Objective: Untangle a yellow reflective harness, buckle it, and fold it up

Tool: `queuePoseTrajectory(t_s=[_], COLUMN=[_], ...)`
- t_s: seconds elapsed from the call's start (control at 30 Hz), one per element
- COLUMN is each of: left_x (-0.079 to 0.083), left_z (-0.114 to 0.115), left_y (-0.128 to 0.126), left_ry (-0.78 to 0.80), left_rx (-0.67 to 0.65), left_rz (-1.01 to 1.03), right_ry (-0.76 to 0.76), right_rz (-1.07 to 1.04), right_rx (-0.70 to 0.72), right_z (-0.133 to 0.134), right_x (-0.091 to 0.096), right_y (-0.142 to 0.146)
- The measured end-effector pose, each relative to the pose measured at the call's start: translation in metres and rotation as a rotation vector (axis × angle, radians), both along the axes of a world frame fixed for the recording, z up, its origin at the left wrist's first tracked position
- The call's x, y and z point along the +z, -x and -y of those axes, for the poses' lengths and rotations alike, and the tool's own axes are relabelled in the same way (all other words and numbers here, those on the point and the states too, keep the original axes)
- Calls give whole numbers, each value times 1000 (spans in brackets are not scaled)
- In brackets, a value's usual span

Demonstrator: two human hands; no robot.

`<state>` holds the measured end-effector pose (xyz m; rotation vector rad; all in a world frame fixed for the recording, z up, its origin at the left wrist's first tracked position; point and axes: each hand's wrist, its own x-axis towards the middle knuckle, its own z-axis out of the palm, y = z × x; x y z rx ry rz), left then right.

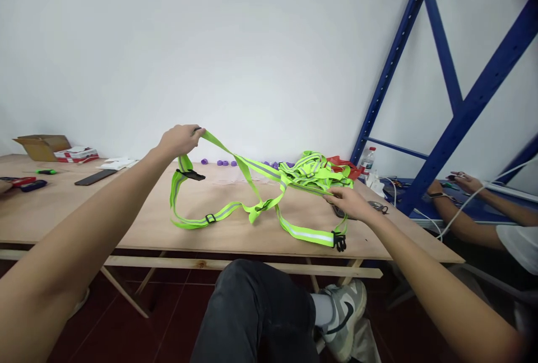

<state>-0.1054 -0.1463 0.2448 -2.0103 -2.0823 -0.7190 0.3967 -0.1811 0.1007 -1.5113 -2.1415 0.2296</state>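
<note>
The left hand (180, 140) is hanging in the air above the middle of the worktop (138, 206), fingers pinching one end of a neon yellow reflective strap (235, 164), so that end is lifting off while the rest is trailing down in loops across the wood toward the front edge. A black buckle (191, 175) is dangling just under that hand. The right hand (351, 204) is sitting low near the right front corner, fingers closing on the same strap just beside a pile of straps (313, 170). A phone (96, 177) and a cardboard box (41, 147) are lying toward the far left corner. Another person's hands (464, 182) are working off to the right, beside a blue rack (458, 111).
</note>
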Motion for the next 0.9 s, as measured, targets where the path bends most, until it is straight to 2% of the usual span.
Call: queuePoseTrajectory(t_s=[0.1, 0.2, 0.4, 0.5, 0.6, 0.7, 0.83, 0.9], left_x=[-29, -66, -140, -162, -172, -175, -183, -191], left_z=[-14, -28, -48, -59, -66, -59, -23, -4], left_y=[4, 4, -14, -30, -52, -81, -116, -127], left_ry=[73, 139, 198, 203, 167, 99, -7, 23], left_rx=[22, 29, 45, 37, -15, -178, -658, -748], left_rz=[-80, -112, -71, -61, -95, -156, -150, -173], right_ry=[33, 68, 69, 74, 88, 107, 106, 98], right_rz=[36, 71, 96, 113, 121, 124, 129, 125], right_rx=[-9, -8, -12, 4, 21, 43, 40, 21], right_z=[-4, -10, -20, -25, -35, -53, -87, -103], right_x=[-18, -35, -56, -63, -73, -83, -90, -87], right_y=[7, 10, 8, 6, 6, 8, 17, 25])
